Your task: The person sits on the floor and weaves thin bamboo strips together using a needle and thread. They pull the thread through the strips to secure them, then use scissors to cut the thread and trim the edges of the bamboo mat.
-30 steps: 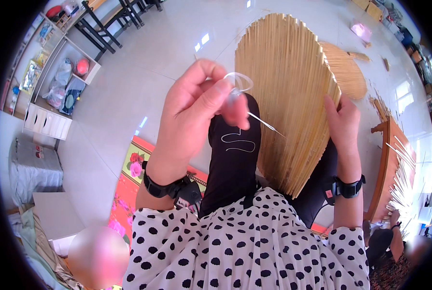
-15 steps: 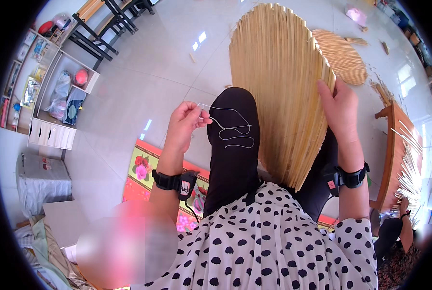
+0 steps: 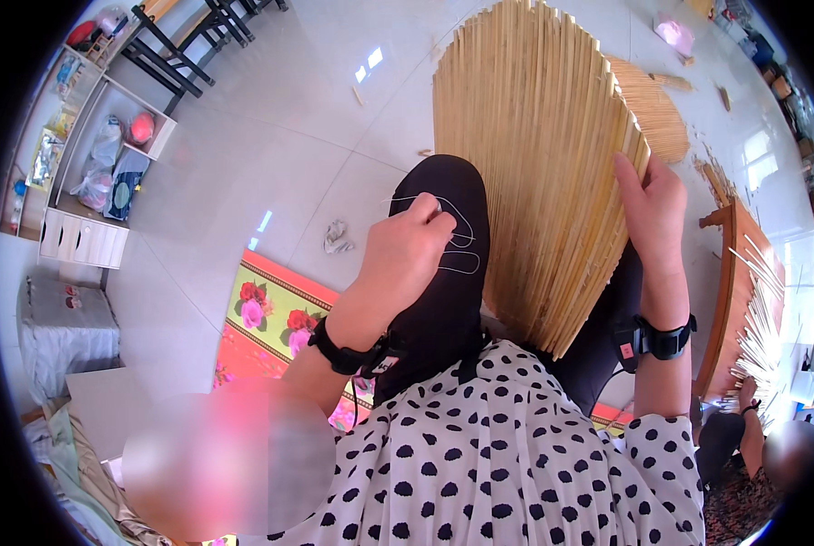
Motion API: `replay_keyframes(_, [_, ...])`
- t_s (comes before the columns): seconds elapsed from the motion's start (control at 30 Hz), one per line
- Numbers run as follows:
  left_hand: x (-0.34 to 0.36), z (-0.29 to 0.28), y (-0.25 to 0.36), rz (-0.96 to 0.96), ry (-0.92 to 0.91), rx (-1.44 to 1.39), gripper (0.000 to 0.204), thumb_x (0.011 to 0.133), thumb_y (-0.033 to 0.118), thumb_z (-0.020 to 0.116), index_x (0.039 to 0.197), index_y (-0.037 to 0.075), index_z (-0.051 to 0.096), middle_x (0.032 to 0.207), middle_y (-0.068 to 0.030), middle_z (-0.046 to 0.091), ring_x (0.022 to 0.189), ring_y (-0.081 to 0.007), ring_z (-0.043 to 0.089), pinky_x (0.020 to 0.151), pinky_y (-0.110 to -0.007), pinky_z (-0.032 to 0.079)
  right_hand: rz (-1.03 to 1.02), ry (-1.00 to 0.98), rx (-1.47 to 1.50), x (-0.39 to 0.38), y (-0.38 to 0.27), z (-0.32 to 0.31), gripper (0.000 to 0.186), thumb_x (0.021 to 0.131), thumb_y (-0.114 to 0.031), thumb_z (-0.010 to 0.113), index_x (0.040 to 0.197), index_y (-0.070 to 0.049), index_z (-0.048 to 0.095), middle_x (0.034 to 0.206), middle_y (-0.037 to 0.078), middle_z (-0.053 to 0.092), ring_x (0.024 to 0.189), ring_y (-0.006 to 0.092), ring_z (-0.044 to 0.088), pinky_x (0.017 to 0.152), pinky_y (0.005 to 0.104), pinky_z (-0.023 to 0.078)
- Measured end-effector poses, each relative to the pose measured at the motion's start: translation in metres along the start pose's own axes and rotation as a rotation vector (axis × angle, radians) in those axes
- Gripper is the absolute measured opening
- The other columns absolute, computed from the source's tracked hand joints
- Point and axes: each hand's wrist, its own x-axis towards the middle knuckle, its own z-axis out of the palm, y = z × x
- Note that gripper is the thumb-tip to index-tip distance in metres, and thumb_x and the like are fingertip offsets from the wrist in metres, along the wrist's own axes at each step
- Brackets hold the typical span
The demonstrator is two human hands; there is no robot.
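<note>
My left hand (image 3: pixel 405 247) is over my left thigh, its fingers closed on a thin pale thread (image 3: pixel 461 270). Loops of this thread lie against my black trousers (image 3: pixel 439 314). A large oval panel of straw-coloured stalks (image 3: pixel 534 155), laid side by side, leans between my knees and stands up in front of me. On its right edge my right hand (image 3: pixel 657 205) is closed, thumb on the near face and the other fingers behind, mostly hidden. Whether a needle is on the thread is too small to tell.
A second stalk panel (image 3: pixel 651 109) lies on the floor behind the first. To the right, a wooden bench (image 3: pixel 730 291) bears many loose stalks, and another person (image 3: pixel 743 446) sits by it. A flowered mat (image 3: pixel 270 318) and a crumpled scrap (image 3: pixel 338 238) are on my left.
My left hand has moved right, from beside my knee to above my thigh, drawing in the thread. My right hand and the panel's edge have shifted slightly right. The crumpled scrap has come into sight.
</note>
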Motion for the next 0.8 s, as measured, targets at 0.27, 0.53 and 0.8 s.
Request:
replay_keyframes(0.27, [0.011,-0.003,0.003,0.056,-0.09,0.125,0.008,0.078,0.005,0.062,0.076,0.003,0.055,0.083,-0.0089,0.051,0.07,-0.0249,0.062,0.055,-0.038,0.049,0.034,-0.008,-0.031,0.0,0.002,-0.002,0.031,0.09,-0.026,0.065,0.095,0.005,0.065,0.066,0.007,0.061,0.063,0.0065,0.051,0.059,0.028,0.045])
replay_keyframes(0.53, [0.064,0.02,0.053,-0.13,0.105,-1.045,0.002,0.09,-0.001,0.06,0.092,-0.001,0.058,0.074,0.0001,0.058,0.061,-0.0035,0.052,0.054,-0.02,0.042,0.041,-0.044,0.016,-0.003,-0.006,-0.002,0.026,0.092,-0.02,0.063,0.097,0.005,0.065,0.07,0.003,0.062,0.067,0.0048,0.051,0.061,0.0261,0.045])
replay_keyframes(0.8, [0.103,0.061,0.082,-0.215,0.137,-1.112,0.006,0.083,0.004,0.065,0.087,0.001,0.062,0.078,-0.0145,0.067,0.066,-0.0263,0.066,0.061,-0.034,0.051,-0.002,-0.025,0.093,-0.004,-0.001,-0.002,0.025,0.092,-0.021,0.065,0.095,0.004,0.066,0.063,0.005,0.058,0.06,0.0063,0.048,0.056,0.0272,0.044])
